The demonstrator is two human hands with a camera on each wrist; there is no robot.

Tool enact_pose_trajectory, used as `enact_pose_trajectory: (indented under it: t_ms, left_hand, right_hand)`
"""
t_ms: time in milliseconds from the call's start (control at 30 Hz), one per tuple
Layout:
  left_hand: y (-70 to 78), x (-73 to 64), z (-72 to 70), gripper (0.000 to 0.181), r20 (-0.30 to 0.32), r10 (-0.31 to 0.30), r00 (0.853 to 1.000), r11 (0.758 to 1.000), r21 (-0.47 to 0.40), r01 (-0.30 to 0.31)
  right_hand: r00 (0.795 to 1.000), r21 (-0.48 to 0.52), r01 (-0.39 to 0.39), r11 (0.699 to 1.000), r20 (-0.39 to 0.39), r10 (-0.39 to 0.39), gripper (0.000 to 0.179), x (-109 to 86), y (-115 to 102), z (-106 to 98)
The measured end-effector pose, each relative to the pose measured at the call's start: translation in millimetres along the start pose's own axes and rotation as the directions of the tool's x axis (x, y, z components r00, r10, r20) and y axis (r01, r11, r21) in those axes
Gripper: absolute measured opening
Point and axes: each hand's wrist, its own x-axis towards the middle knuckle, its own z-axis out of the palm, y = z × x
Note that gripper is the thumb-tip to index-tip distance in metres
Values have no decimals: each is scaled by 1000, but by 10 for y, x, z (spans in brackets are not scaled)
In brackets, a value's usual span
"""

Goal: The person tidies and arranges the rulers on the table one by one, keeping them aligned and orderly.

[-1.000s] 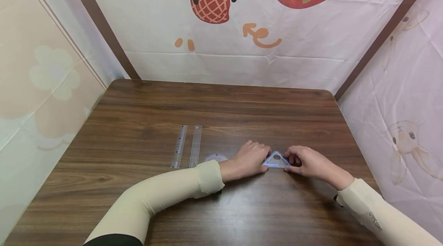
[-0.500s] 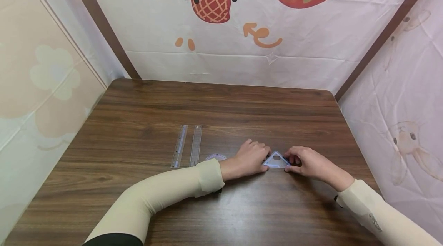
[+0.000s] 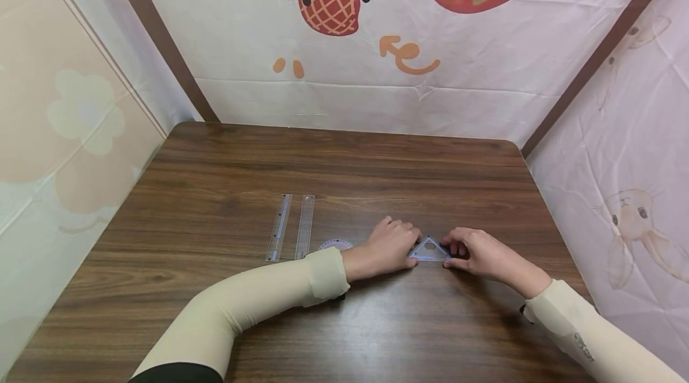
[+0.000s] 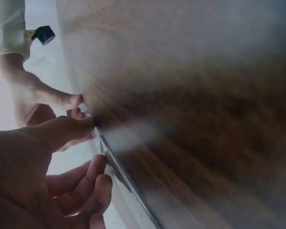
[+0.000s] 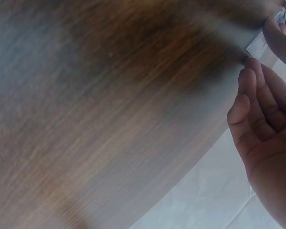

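A small clear set square (image 3: 429,251) with blue markings lies between my two hands on the wooden table, its peak pointing away from me. My left hand (image 3: 384,248) pinches its left corner with thumb and fingers. At the right corner, my right hand (image 3: 479,254) does the same, fingers curled. The right wrist view shows a strip of the set square (image 5: 256,45) near the fingertips of the right hand (image 5: 269,119). In the left wrist view, both the left hand (image 4: 33,167) and the right hand (image 4: 31,95) meet near the tabletop.
Two clear rulers, one on the left (image 3: 279,227) and one beside it (image 3: 304,227), lie side by side on the table (image 3: 215,179). A round-edged protractor (image 3: 335,244) is partly hidden behind the left forearm. Printed cloth walls (image 3: 344,105) surround the table's back and sides.
Both hands keep their places at the set square, which shows at most a very slight shift. The rulers and protractor stay where they were.
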Motion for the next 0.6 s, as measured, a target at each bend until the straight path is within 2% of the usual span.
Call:
enact_pose_trajectory:
  t_ms: [200,367,500,600]
  left_hand:
    - [0,-3,-7,41,2,-8,1000,1000,-4,8]
    - [-42,-18,-32,39,-32,-24,999,1000,-13,24]
    - [-122,-43,-77,42,-55,-35,998,999,-15,34]
    - [-224,-70,-137,47,-47,-53,998,998,-28,51]
  right_hand:
    - [1000,-7,-17,1000,19,17,30,6,18,-8]
    - [999,-2,-43,999,28,43,30,24,10,-75]
    - [998,-58,-67,996,-7,67,30,49,-6,-122]
    - [997,-127,-58,990,-59,51,34,79,2,-151]
